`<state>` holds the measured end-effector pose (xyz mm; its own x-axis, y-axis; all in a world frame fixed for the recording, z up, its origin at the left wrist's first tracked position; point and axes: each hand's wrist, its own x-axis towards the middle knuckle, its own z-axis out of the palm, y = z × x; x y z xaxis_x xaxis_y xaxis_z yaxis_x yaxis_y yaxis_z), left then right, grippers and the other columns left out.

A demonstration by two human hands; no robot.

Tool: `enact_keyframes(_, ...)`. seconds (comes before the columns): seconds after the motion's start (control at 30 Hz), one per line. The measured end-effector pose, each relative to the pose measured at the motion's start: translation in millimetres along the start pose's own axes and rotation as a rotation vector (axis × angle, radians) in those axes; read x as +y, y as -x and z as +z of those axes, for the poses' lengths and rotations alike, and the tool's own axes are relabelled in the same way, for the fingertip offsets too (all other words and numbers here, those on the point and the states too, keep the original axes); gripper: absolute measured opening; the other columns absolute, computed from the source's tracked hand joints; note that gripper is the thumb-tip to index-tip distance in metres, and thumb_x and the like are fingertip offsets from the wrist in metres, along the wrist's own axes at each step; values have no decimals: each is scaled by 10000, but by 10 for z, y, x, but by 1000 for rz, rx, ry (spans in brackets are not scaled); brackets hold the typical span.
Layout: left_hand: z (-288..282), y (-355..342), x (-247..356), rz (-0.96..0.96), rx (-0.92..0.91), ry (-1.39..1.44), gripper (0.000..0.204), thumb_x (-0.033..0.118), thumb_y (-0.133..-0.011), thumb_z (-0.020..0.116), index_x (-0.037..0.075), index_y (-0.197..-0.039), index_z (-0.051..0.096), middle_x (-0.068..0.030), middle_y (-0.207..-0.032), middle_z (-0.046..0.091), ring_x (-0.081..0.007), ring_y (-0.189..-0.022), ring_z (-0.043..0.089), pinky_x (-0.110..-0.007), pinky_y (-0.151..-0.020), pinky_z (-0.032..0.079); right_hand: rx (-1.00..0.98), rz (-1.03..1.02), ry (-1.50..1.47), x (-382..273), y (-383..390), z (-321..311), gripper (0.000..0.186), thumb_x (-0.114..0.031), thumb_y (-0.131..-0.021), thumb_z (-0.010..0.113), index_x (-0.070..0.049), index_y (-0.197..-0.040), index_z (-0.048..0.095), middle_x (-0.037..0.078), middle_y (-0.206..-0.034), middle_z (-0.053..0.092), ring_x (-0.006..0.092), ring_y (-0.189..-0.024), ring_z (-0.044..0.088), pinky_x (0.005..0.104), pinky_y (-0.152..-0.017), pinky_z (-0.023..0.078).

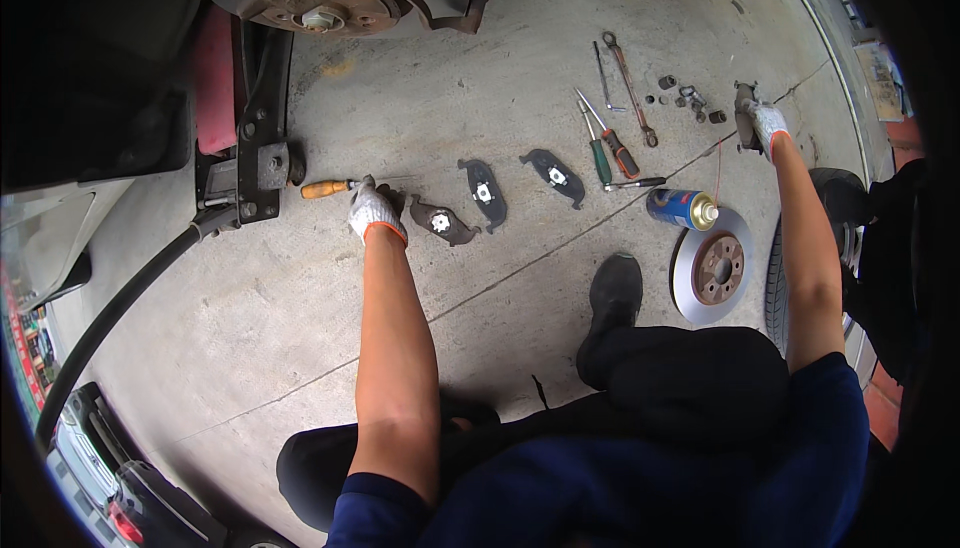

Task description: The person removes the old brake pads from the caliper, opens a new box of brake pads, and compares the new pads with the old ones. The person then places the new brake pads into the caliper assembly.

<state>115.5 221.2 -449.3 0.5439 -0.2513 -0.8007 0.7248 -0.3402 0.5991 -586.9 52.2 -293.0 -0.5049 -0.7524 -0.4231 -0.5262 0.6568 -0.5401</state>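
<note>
My left hand (377, 210), in a pale glove with an orange cuff, is low over the floor. Its fingers are closed at the metal part of a wooden-handled tool (328, 189); the grip hides the tool's middle. Right beside that hand lies a brownish brake pad (440, 221). Two darker brake pads (484, 194) (553, 178) lie farther right. Stretched far to the right, my gloved right hand (770, 128) is closed on a dark brown brake pad (745, 116), its long side turned away from my palm.
Two screwdrivers (618, 153), a ratchet wrench (625, 78) and several sockets (692, 100) lie on the concrete. A spray can (683, 209) is beside a brake disc (714, 273). A jack arm (262, 118) and a rusty wheel hub (320, 8) stand at upper left.
</note>
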Motion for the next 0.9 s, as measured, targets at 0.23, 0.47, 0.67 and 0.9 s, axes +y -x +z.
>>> enact_keyframes(0.23, -567, -381, -303, 199, 216, -299, 274, 250, -940, 701, 27, -1098, 719, -137, -1000, 752, -269, -827, 708, -388, -759, 572, -104, 99, -5, 1108, -187, 362, 321, -306, -936, 664, -61, -1141, 694, 109, -848, 695, 230, -623, 646, 379, -560, 537)
enact_keyframes(0.47, -544, 91, -417, 314, 243, -655, 321, 255, -906, 709, 6, -1104, 751, -148, -1048, 782, -281, -923, 723, -386, -854, 550, -119, 157, 194, 1512, -159, 557, 375, -336, -957, 625, -29, -1153, 713, 161, -952, 738, 261, -762, 703, 421, -666, 554)
enact_keyframes(0.67, -409, -129, -543, 46, -26, -372, 308, 260, -929, 705, 0, -1086, 753, -118, -989, 777, -234, -856, 694, -389, -806, 554, -75, 67, 555, 1701, -316, 380, 400, -332, -971, 587, 24, -1058, 749, 157, -912, 743, 295, -731, 696, 452, -661, 544)
enact_keyframes(0.9, -360, 19, -475, 199, 32, -703, 370, 296, -905, 698, -16, -1093, 767, -130, -1012, 784, -223, -846, 700, -373, -793, 560, -137, 173, 229, 1146, 130, 195, 435, -434, -971, 616, -13, -1006, 720, 160, -895, 698, 323, -839, 698, 491, -648, 591)
